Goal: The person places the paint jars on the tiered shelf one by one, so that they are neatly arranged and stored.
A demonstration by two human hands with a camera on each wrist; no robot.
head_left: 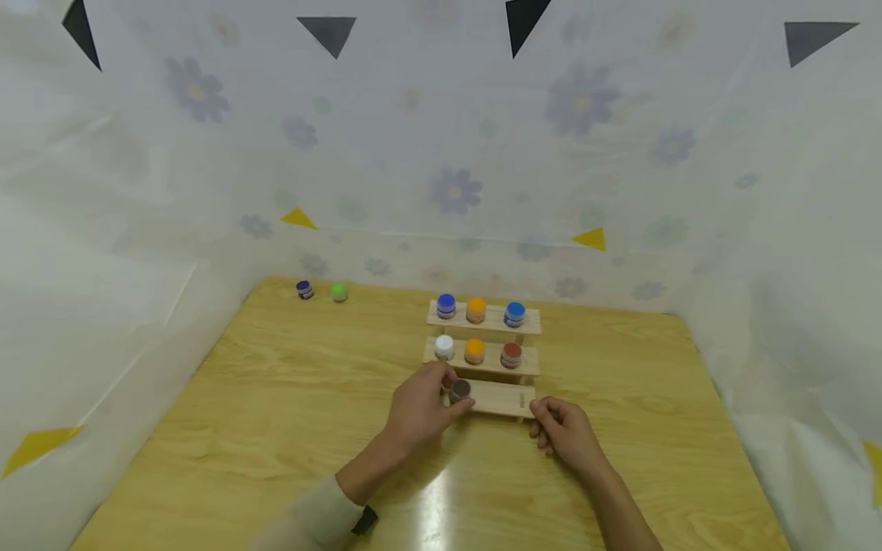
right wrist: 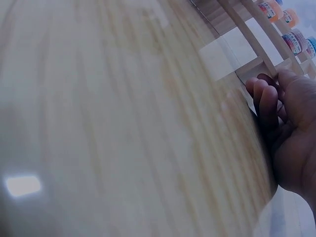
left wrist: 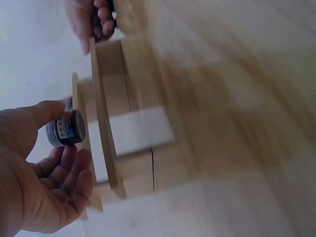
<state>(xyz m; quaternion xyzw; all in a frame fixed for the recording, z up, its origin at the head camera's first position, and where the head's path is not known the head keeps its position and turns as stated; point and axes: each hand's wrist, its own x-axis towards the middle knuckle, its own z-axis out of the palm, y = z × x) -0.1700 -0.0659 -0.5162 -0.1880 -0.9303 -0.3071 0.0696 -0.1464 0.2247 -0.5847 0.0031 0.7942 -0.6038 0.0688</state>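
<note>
My left hand (head_left: pixel 422 404) pinches a small dark-lidded paint jar (head_left: pixel 460 390) between thumb and fingers, at the left end of the lowest step of a three-step wooden rack (head_left: pixel 499 398). In the left wrist view the jar (left wrist: pixel 74 127) is held beside the shelf edge; whether it touches the step I cannot tell. My right hand (head_left: pixel 566 435) grips the right front corner of that lowest step, fingers curled, as the right wrist view also shows. On the middle step stand a white jar (head_left: pixel 444 347), an orange jar (head_left: pixel 475 351) and a red-brown jar (head_left: pixel 511 355).
The top step bears a violet-blue jar (head_left: pixel 446 305), an orange jar (head_left: pixel 476 310) and a blue jar (head_left: pixel 514 314). At the table's back left are a dark blue jar (head_left: pixel 305 289) and a green-lidded jar (head_left: pixel 339 291). Pale flowered sheeting (head_left: pixel 455 191) surrounds the wooden table (head_left: pixel 276 398).
</note>
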